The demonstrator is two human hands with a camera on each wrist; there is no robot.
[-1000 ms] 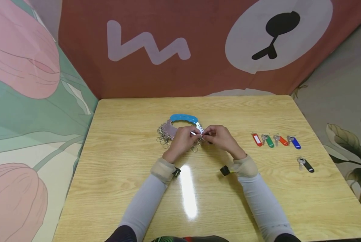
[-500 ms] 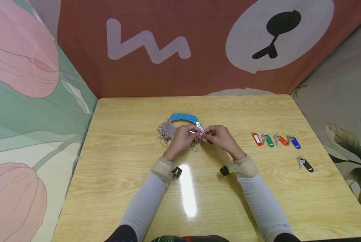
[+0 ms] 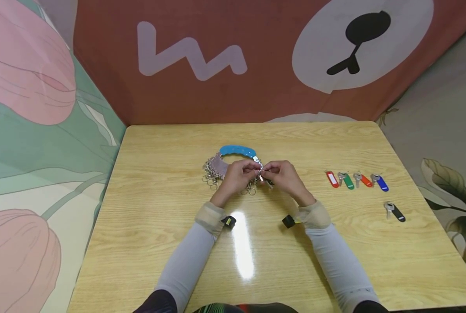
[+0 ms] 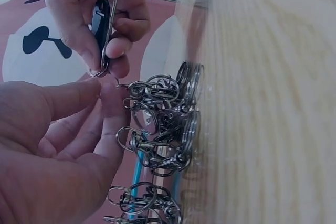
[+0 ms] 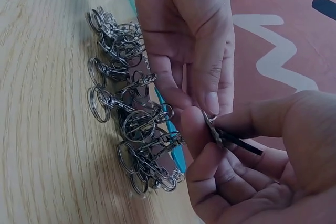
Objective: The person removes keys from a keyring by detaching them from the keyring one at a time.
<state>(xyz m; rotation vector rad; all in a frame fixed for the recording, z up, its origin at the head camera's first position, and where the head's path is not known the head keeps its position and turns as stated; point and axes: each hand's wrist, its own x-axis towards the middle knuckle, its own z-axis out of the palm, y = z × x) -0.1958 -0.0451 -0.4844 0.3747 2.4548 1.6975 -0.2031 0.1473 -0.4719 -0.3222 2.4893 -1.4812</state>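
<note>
In the head view my left hand (image 3: pixel 237 177) and right hand (image 3: pixel 285 176) meet fingertip to fingertip at the right end of a key-ring holder, which has a blue handle (image 3: pixel 237 151) and a purplish curved plate (image 3: pixel 218 166). Several metal split rings on clips (image 4: pixel 163 108) hang from it. My right fingers grip a black key tag (image 4: pixel 98 24) together with a silver key (image 4: pixel 112 27), seen nearly edge-on. Between left thumb and index finger I pinch a metal ring (image 4: pixel 116 81), right beside the tag's small ring (image 4: pixel 96 73). Fingers partly hide where the rings meet.
To the right on the wooden table (image 3: pixel 158 243) lie a red tag (image 3: pixel 332 179), then keys with a green tag (image 3: pixel 348 181), an orange-red tag (image 3: pixel 365 180) and a blue tag (image 3: pixel 382 183). Nearer me is a key with a black tag (image 3: pixel 398 213). Printed cloth surrounds the table.
Both hands stay at the holder's right end, with small finger movements. Silver metal now shows below the fingertips, where the dark tag showed a second ago.
</note>
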